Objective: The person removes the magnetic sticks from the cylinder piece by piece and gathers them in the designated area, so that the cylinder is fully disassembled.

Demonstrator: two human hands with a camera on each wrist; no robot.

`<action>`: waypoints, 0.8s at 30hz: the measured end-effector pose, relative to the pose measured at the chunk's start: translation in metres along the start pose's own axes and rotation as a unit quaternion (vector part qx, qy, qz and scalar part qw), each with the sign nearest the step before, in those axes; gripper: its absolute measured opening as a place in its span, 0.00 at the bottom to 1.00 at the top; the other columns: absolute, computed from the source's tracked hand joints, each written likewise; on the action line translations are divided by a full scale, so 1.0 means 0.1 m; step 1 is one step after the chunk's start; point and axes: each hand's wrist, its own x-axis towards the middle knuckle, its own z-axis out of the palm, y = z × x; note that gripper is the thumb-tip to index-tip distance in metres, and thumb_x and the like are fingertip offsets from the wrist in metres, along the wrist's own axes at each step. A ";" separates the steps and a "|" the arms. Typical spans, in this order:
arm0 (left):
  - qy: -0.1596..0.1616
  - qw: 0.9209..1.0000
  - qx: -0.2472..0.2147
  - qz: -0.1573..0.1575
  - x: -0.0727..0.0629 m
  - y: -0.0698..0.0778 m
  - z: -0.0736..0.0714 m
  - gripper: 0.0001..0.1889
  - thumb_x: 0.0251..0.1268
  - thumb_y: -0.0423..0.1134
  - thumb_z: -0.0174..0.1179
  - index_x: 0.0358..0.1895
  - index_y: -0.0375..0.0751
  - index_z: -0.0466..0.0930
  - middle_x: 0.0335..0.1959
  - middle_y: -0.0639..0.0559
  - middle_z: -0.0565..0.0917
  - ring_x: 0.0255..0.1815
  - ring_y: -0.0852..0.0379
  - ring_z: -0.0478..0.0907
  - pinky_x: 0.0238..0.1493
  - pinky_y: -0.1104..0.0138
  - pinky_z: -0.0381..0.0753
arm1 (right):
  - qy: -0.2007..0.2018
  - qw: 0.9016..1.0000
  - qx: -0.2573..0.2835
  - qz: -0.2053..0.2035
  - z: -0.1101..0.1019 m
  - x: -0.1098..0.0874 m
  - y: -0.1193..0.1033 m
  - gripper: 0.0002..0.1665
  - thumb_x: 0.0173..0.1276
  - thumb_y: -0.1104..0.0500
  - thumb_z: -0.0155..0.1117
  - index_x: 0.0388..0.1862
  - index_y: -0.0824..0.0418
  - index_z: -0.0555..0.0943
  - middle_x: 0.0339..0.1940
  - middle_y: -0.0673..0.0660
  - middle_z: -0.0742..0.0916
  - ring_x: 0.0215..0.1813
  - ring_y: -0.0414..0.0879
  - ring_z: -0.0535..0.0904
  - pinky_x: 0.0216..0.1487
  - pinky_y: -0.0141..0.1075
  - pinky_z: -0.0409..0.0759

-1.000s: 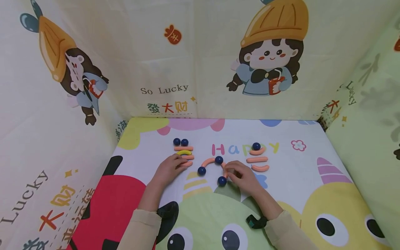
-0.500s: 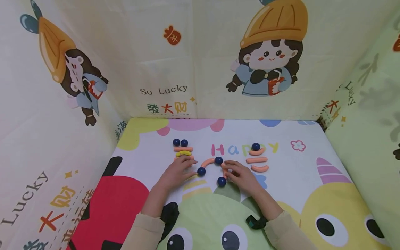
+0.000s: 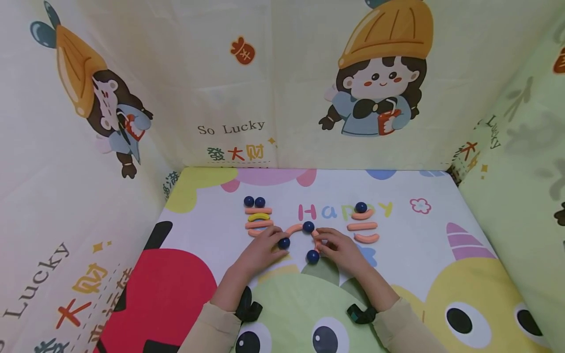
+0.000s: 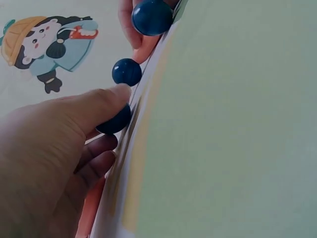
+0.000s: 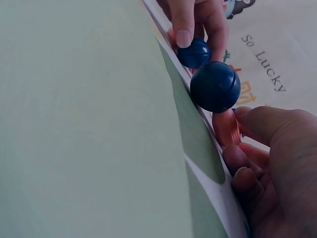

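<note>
On the tabletop, an open arc of curved pink sticks and dark blue balls lies between the two hands. My left hand (image 3: 264, 251) pinches the arc's left blue ball (image 4: 115, 121), thumb on top and fingers below. With thumb and fingers, my right hand (image 3: 343, 249) holds the curved pink stick (image 5: 227, 128) on the arc's right side. Just below that stick sits a larger-looking blue ball (image 5: 215, 87). Another blue ball (image 3: 308, 226) tops the arc, beside a curved pink stick (image 3: 295, 229).
To the left, a column has two blue balls (image 3: 254, 201), pink sticks (image 3: 259, 225) and a curved yellow stick (image 3: 259, 216). At right stand a blue ball (image 3: 361, 207) and several pink sticks (image 3: 362, 226). Printed cloth walls (image 3: 300, 147) enclose the table's back and sides.
My left hand has moved right and nearer, from the left column's lower sticks to the arc's left ball, which it now pinches. My right hand stays at its stick.
</note>
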 end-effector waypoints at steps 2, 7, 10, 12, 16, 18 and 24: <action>0.004 1.000 0.003 0.003 0.00 -0.01 0.01 0.22 0.67 0.51 0.63 0.63 0.53 0.77 0.57 0.57 0.74 0.54 0.60 0.74 0.58 0.61 0.78 | -0.001 1.000 0.000 0.002 0.00 0.00 -0.01 0.18 0.72 0.49 0.63 0.59 0.47 0.83 0.67 0.46 0.79 0.56 0.41 0.80 0.54 0.38 0.80; 0.007 1.000 0.006 0.011 0.00 -0.02 0.01 0.21 0.69 0.49 0.62 0.63 0.53 0.77 0.57 0.57 0.76 0.57 0.59 0.75 0.60 0.60 0.78 | -0.003 1.000 0.003 0.006 -0.01 0.00 -0.03 0.18 0.71 0.50 0.63 0.58 0.47 0.83 0.66 0.46 0.79 0.52 0.39 0.80 0.52 0.36 0.79; 0.004 1.000 0.005 0.018 -0.01 -0.01 0.00 0.21 0.69 0.48 0.61 0.64 0.52 0.77 0.57 0.57 0.77 0.58 0.58 0.75 0.61 0.60 0.77 | -0.001 1.000 0.000 0.006 -0.01 0.00 -0.03 0.18 0.71 0.49 0.64 0.58 0.47 0.83 0.66 0.46 0.79 0.49 0.38 0.80 0.50 0.34 0.79; 0.000 1.000 0.004 0.021 -0.01 -0.01 -0.02 0.21 0.70 0.47 0.61 0.64 0.53 0.77 0.57 0.57 0.77 0.58 0.59 0.75 0.61 0.60 0.77 | 0.001 1.000 0.000 0.005 -0.01 0.00 -0.03 0.18 0.71 0.49 0.64 0.58 0.47 0.83 0.66 0.45 0.79 0.48 0.37 0.79 0.50 0.34 0.79; -0.004 1.000 -0.009 0.011 -0.03 0.00 -0.07 0.21 0.69 0.47 0.61 0.64 0.53 0.76 0.58 0.57 0.76 0.58 0.58 0.75 0.62 0.59 0.77 | 0.005 1.000 0.000 0.003 -0.01 0.00 -0.04 0.17 0.71 0.48 0.64 0.57 0.47 0.84 0.65 0.45 0.80 0.49 0.38 0.80 0.51 0.34 0.79; -0.002 1.000 -0.015 0.004 -0.04 -0.01 -0.10 0.21 0.69 0.47 0.61 0.63 0.54 0.76 0.59 0.56 0.76 0.59 0.57 0.75 0.63 0.57 0.77 | 0.004 1.000 0.001 0.001 -0.01 0.00 -0.04 0.17 0.71 0.48 0.63 0.57 0.47 0.84 0.65 0.45 0.80 0.50 0.38 0.80 0.51 0.35 0.79; 0.034 0.998 -0.024 -0.039 -0.02 -0.09 -0.21 0.21 0.68 0.48 0.62 0.64 0.55 0.77 0.62 0.56 0.76 0.64 0.55 0.73 0.65 0.55 0.75 | 0.001 1.000 0.002 0.003 -0.02 0.00 -0.06 0.17 0.71 0.48 0.64 0.56 0.48 0.84 0.65 0.45 0.80 0.52 0.39 0.80 0.52 0.35 0.80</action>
